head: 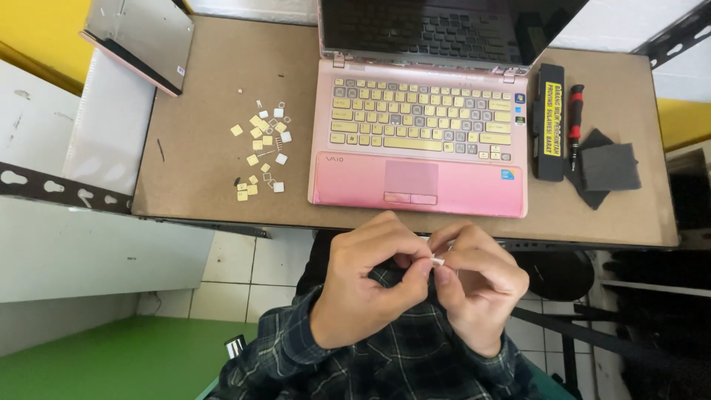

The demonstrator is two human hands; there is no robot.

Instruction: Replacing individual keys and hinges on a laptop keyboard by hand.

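Head view: you are looking down at your own two hands, held close together in front of your tummy, just under the near edge of the brown table [222, 200]. Your left hand [366, 285] is curled up, with the thumb and first finger pinched on a tiny white piece [438, 261]. Your right hand [478, 285] is curled too, and its fingertips pinch the same tiny piece from the other side. The two hands touch each other at the fingertips. The piece is so small that you cannot tell just what it is — only a bit of white shows between the fingers. Your sleeves are dark green with checks.

On the table, right above your hands, sits a pink laptop [418, 185] with its lid open and its screen dark. Its keys are pale yellow, but some spots on the keyboard are grey where the yellow caps are off. To the left of the laptop, well apart from your hands, lies a little heap of loose yellow and white key caps [263, 148], spread out on the bare table.

To the right of the laptop lies a long black block with a yellow label [550, 133]. Just beside that is a screwdriver with a red and black handle [575, 122], and next to it a dark grey cloth [609, 167]. At the far left corner of the table a flat silver and pink thing [141, 37] lies tilted — part of it hangs over the edge.
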